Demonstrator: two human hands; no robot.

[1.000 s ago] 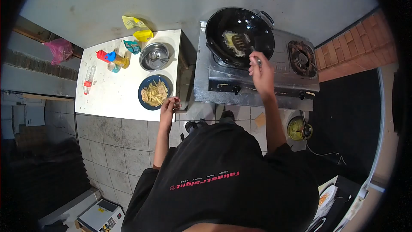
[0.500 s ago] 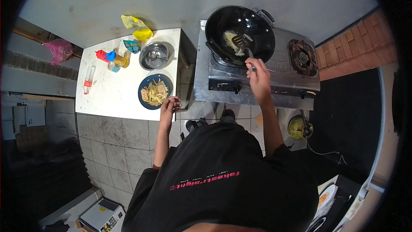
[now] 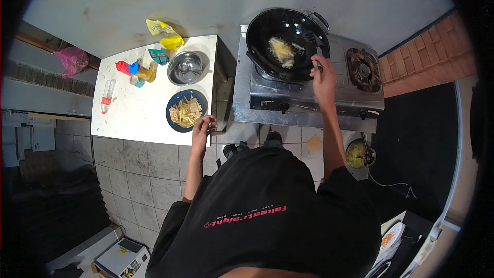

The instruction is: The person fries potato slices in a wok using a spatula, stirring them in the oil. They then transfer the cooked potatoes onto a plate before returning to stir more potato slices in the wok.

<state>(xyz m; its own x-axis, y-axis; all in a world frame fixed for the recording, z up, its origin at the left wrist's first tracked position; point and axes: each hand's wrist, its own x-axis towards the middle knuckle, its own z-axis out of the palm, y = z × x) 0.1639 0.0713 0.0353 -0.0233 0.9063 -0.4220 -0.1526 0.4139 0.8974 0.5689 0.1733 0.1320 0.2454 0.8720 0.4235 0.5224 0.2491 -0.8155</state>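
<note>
My right hand (image 3: 323, 74) is closed around the handle of a slotted spatula (image 3: 318, 49), whose head lies at the right inside the black wok (image 3: 261, 61). Left of the spatula, a yellowish piece of frying food (image 3: 282, 51) sits in bubbling oil at the wok's bottom. My left hand (image 3: 205, 125) is at the edge of the white table (image 3: 134, 123), fingers loosely curled and apart, with nothing seen in them. Just beside it stands a dark blue plate (image 3: 171, 122) of pale strips, like fries, and browned pieces.
A metal bowl (image 3: 175, 74), sauce bottles (image 3: 145, 74), a plastic bottle (image 3: 107, 96) and a teal packet (image 3: 158, 56) stand on the table. The wok rests on a steel stove (image 3: 303, 95); a second burner (image 3: 363, 69) is at its right. A green-yellow bin (image 3: 356, 155) stands below.
My right hand has moved right with the spatula, away from the frying food. The food now shows a more golden surface. My left hand stays at the table edge.
</note>
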